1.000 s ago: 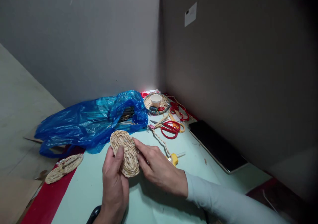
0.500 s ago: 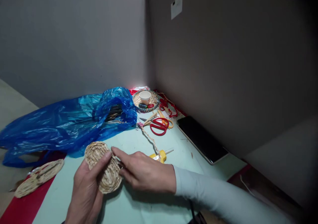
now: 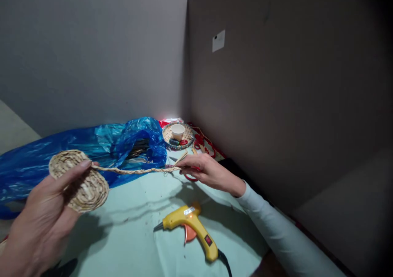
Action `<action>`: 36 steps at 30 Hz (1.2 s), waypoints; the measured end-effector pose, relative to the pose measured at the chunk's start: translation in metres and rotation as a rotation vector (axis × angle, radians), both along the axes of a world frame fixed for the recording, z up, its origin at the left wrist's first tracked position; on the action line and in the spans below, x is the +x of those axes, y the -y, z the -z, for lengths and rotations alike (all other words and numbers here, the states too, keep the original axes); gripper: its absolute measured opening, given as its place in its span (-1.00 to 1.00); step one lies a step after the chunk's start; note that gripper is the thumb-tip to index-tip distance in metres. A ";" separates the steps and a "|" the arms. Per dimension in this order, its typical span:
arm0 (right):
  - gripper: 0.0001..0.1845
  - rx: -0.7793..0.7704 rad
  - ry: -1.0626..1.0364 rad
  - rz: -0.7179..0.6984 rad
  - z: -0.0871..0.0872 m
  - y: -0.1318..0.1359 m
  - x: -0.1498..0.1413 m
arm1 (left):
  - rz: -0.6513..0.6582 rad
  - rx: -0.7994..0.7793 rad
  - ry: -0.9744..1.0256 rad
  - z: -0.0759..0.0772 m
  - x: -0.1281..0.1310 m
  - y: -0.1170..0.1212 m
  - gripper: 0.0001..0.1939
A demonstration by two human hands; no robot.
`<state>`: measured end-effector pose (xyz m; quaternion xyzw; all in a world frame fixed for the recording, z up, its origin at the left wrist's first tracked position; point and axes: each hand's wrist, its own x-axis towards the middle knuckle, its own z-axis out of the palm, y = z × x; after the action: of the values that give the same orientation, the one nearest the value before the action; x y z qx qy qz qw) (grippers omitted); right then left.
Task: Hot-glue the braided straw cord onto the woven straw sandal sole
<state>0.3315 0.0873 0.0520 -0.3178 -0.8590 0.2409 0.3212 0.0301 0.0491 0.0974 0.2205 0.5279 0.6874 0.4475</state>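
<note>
My left hand (image 3: 52,211) grips a coiled straw sole-shaped piece (image 3: 87,189), thumb pressed on its face. From the piece's upper edge a thin braided straw cord (image 3: 132,171) stretches to the right. Its far part is pinched in the fingers of my right hand (image 3: 205,170), so the cord hangs almost level above the table. Below it on the pale green tabletop lies a yellow glue gun (image 3: 192,223) with an orange trigger, its nozzle pointing left. Red-handled scissors (image 3: 192,178) are mostly hidden beneath my right hand.
A blue plastic bag (image 3: 101,141) with dark strips inside spreads along the back left. In the corner a round woven tray (image 3: 167,135) holds a white cup (image 3: 177,130) and small items. The black cable (image 3: 225,262) runs off the near edge. Grey walls rise behind and right.
My left hand has moved left with the straw piece. My right hand has left its edge and moved up and right, drawing the cord taut. The glue gun now shows fully as the view shifted.
</note>
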 end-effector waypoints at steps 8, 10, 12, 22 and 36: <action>-0.69 0.185 -0.162 0.238 0.004 -0.067 -0.019 | -0.038 0.106 0.039 -0.026 0.007 -0.012 -0.84; -0.69 0.200 -0.231 0.273 0.000 -0.077 -0.027 | -0.047 0.117 0.040 -0.029 0.010 -0.013 -0.85; -0.69 0.210 -0.325 0.296 -0.005 -0.082 -0.035 | -0.053 0.126 0.055 -0.031 0.012 -0.016 -0.84; -0.72 0.076 -0.517 0.278 -0.004 -0.095 -0.048 | -0.114 0.236 0.099 -0.030 0.021 -0.027 -0.84; -0.73 0.182 -0.201 0.166 -0.015 -0.095 -0.060 | -0.162 0.310 0.089 -0.016 0.016 -0.029 -0.70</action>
<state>0.2712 0.1821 0.0671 -0.3317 -0.8115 0.1652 0.4519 0.0460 0.0784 0.1131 0.2127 0.4114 0.8034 0.3742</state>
